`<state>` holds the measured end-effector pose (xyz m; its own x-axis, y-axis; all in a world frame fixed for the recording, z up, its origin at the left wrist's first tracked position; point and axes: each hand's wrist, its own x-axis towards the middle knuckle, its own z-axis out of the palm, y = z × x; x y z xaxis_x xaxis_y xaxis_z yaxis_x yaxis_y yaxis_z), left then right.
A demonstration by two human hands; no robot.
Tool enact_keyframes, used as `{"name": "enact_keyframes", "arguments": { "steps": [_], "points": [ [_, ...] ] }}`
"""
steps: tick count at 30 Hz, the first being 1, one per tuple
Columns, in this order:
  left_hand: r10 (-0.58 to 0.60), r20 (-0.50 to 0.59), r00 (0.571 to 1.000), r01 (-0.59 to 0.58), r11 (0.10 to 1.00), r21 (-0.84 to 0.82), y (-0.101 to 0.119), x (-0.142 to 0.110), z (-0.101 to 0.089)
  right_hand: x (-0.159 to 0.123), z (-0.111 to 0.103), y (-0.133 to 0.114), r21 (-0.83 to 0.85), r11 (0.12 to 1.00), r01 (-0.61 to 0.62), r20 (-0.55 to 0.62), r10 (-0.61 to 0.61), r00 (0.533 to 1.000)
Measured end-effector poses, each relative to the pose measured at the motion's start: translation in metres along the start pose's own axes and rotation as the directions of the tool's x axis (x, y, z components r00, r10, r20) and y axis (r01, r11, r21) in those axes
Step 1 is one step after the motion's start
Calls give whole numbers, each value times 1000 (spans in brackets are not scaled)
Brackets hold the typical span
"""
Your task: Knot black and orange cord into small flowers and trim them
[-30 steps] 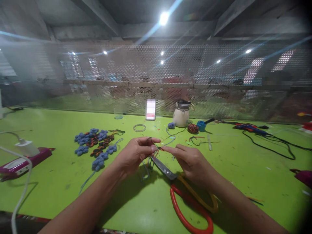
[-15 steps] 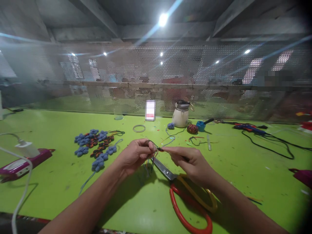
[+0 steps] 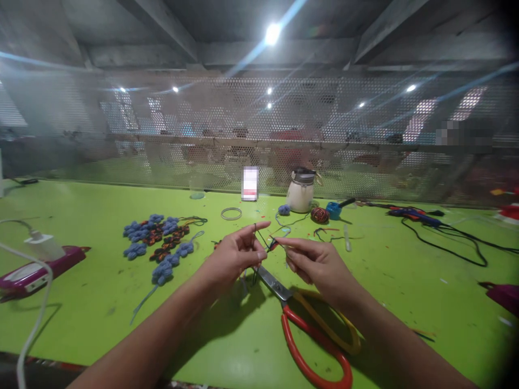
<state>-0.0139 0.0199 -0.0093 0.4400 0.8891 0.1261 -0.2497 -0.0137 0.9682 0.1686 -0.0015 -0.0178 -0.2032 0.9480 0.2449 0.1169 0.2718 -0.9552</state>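
Dark yarn point(image 3: 261, 233) is looped over the raised index finger of my left hand point(image 3: 239, 248), whose thumb pinches it lower down. My right hand point(image 3: 318, 256) pinches a small dark and red piece of yarn work point(image 3: 274, 245) close to the left fingertips. Loose yarn ends hang below the left hand. Under both hands lie large scissors point(image 3: 279, 289) with one red and one yellow handle, blades pointing toward the left hand. To the left sit blue crocheted flowers point(image 3: 162, 272) and dark orange-flecked ones point(image 3: 162, 254).
Behind the hands are a metal ring point(image 3: 231, 214), a phone point(image 3: 250, 183), a cream jar point(image 3: 300, 192), a yarn ball point(image 3: 320, 215) and a blue pot point(image 3: 334, 210). A corded tool point(image 3: 417, 215) lies right. A purple power strip point(image 3: 44, 273) with a white charger is left.
My left index finger has lifted and stretched the dark yarn into a loop. The right hand has shifted slightly right, opening a gap between the hands.
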Motion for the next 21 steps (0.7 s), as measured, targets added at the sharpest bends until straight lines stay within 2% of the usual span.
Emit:
{"name": "enact_keyframes", "arguments": {
  "steps": [4,11,16,21],
  "points": [
    [61,13,998,-61,994,87,0,-1,4,0,1,-7,98,986,-138,22,137,990],
    [44,8,999,-44,988,146,-4,3,3,0,-2,-12,68,983,-168,48,165,985],
    [-14,-14,1000,15,992,125,-3,3,-1,1,-4,-4,-59,996,-68,33,70,997],
    [-48,-74,996,58,989,136,6,2,-1,-1,-4,1,-214,975,64,81,-47,996]
  ]
}}
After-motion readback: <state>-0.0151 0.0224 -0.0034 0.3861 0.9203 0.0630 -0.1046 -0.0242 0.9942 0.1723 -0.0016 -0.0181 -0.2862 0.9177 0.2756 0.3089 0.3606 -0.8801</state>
